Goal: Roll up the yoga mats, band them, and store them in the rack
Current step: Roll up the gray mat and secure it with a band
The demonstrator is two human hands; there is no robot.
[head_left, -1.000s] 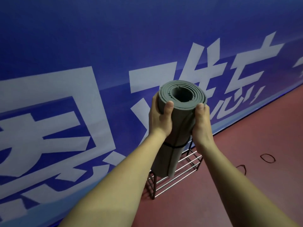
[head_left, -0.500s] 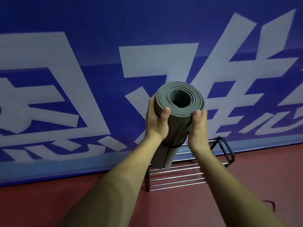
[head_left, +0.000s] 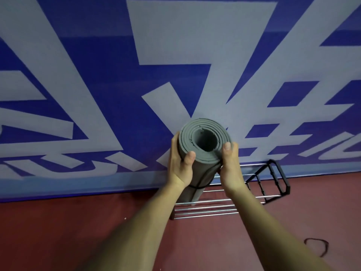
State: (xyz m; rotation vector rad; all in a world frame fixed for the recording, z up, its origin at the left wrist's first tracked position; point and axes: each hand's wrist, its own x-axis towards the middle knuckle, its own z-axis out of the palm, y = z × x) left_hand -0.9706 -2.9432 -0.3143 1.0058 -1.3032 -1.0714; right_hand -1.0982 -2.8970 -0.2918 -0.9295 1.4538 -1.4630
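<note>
mat [head_left: 203, 153] (banded) clasped upright by both hands' curled grip.

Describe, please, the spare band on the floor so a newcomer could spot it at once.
Below the blue lettered wall lies red floor. Right of the metal rack and nearer the camera lies a thin black loop. Unlike the band round the rolled grey mat, it lies loose and holds nothing.
</note>
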